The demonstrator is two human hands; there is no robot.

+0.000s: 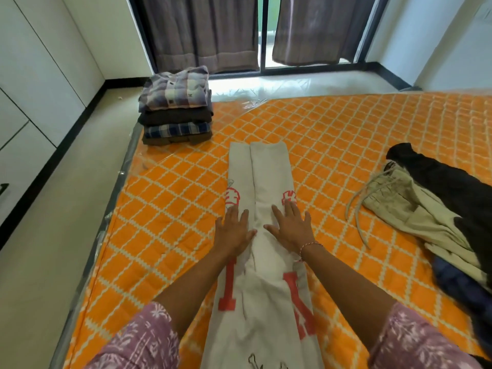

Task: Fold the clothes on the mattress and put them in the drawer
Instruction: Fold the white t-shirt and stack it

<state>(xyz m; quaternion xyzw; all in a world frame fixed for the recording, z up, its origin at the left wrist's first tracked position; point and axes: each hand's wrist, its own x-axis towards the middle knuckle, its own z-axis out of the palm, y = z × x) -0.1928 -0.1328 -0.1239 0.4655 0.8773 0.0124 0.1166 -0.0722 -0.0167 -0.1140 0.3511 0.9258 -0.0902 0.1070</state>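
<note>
A long light grey garment (266, 169) with red printed letters lies folded lengthwise down the middle of the orange patterned mattress (332, 134). My left hand (234, 230) presses flat on its left half, fingers straight. My right hand (290, 227) lies flat on its right half, fingers spread, a red-and-white thread at the wrist. A stack of folded shirts (175, 105), plaid on top, sits at the mattress's far left corner. Unfolded clothes lie in a heap at the right: a beige drawstring garment (415, 214), a black garment (447, 182) and a dark blue one (463, 286).
White cabinet fronts (40, 75) line the left wall beside a strip of pale floor (66, 235). Grey-brown curtains (202, 30) hang over a glass door at the far end. Clear plastic film covers the mattress edges.
</note>
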